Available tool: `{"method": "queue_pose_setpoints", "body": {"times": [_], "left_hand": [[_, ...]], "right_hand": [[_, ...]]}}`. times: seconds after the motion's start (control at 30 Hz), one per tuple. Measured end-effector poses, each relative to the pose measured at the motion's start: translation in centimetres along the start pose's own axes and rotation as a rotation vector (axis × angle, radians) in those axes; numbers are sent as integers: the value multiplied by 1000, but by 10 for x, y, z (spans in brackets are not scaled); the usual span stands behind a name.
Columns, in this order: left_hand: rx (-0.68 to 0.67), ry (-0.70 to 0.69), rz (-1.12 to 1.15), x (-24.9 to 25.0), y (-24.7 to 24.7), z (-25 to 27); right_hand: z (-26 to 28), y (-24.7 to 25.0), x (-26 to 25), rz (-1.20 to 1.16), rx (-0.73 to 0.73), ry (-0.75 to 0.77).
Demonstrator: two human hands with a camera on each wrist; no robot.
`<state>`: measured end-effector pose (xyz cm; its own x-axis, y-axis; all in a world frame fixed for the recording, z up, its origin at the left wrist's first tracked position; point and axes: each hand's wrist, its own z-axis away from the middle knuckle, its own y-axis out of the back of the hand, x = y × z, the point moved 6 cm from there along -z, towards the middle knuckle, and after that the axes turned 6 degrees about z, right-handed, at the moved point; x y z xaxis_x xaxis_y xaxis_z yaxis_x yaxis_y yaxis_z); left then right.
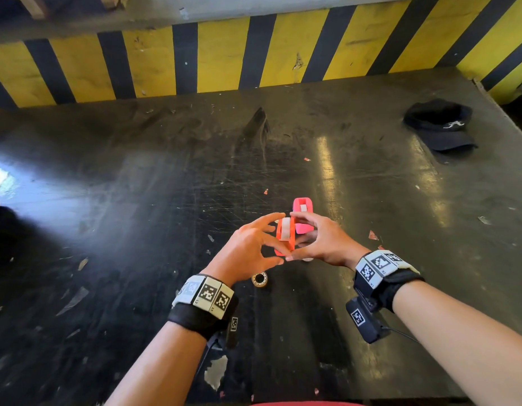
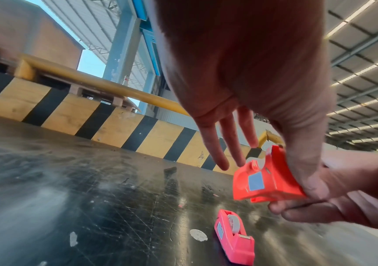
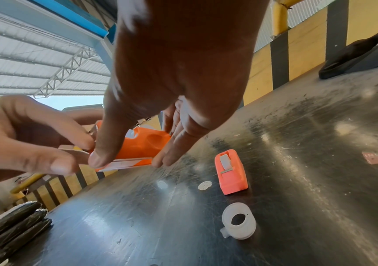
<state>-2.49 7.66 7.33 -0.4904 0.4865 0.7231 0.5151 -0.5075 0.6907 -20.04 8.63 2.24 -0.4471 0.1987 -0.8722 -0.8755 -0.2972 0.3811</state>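
Two hands, left hand (image 1: 248, 247) and right hand (image 1: 321, 241), pinch the orange plastic tape dispenser (image 1: 285, 233) above the black tabletop (image 1: 136, 200). Pink plastic tape dispenser (image 1: 303, 213) stands loaded just behind. Orange one looks roll-fitted; threading and set-down probably remain.

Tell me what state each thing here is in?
orange plastic tape dispenser: lifted, tape loaded, held by left hand and right hand.
pink plastic tape dispenser: standing upright, tape loaded.
white plastic spool: lying flat.
small yellowish tape roll: lying flat.
black cloth cap: lying untouched.
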Motion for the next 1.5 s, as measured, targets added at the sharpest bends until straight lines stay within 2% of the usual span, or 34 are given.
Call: {"method": "queue_pose_setpoints", "body": {"times": [0.07, 0.13, 0.17, 0.23, 0.33, 0.53, 0.7, 0.77, 1.0, 1.23, 1.5], "left_hand": [[80, 17, 107, -3, 6, 1], [187, 90, 278, -9, 14, 1], [199, 135, 343, -12, 16, -1], [132, 205, 376, -17, 14, -6], [-6, 259, 335, -24, 1, -14], [-72, 270, 298, -29, -10, -19], [-59, 272, 286, -38, -12, -25], [-54, 288, 268, -46, -12, -29], [-3, 351, 197, -89, -6, -57], [-40, 441, 147, -140, -33, -92], [-11, 446, 65, -171, -50, -106]], "right_hand": [[1, 1, 0, 3, -4, 3], [2, 2, 1, 13, -1, 2], [2, 2, 1, 18, 0, 1], [3, 2, -1, 21, -4, 1], [4, 2, -3, 29, -4, 15], [4, 3, -4, 100, 5, 29], [-2, -1, 1, 77, -85, 6], [-8, -3, 1, 168, -137, -3], [-55, 41, 25, 585, 62, -27], [-98, 40, 73, 783, -49, -174], [-123, 29, 95, 865, 1, -201]]}}
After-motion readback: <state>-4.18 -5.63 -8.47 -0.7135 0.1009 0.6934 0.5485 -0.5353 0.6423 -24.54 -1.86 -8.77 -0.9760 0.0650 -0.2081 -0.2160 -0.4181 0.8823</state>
